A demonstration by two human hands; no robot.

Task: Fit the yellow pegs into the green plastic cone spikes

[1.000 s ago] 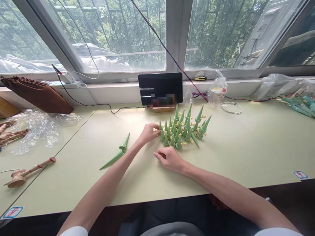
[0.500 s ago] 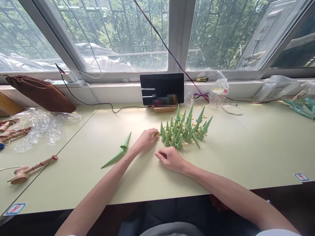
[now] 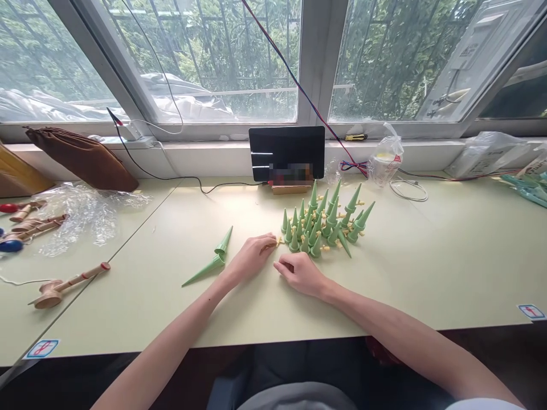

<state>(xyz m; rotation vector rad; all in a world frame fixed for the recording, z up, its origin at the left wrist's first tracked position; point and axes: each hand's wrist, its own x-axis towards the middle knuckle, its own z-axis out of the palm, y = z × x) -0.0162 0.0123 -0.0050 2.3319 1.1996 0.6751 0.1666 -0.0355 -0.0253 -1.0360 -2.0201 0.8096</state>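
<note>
A dense group of green pointed cones, with small yellow pieces sticking out at their bases, stands upright on the table; one cone leans over at the near side. My left hand rests left of the group, its fingertips pinched on a small yellow plastic piece. In front of the cones my right hand lies on its side on the tabletop, loosely curled, with nothing visible in it. Two more green cones lie beyond my left forearm, their wide ends close together.
A dark tablet leans at the back on a small stand. Wooden kendama toys and crumpled clear plastic occupy the left. A brown bag, cables and a bagged cup sit along the window sill.
My left hand has come slightly nearer to me and away from the cones, with the yellow piece at its fingertips. My right hand stays nearly in place. The whole view has shifted a little.
</note>
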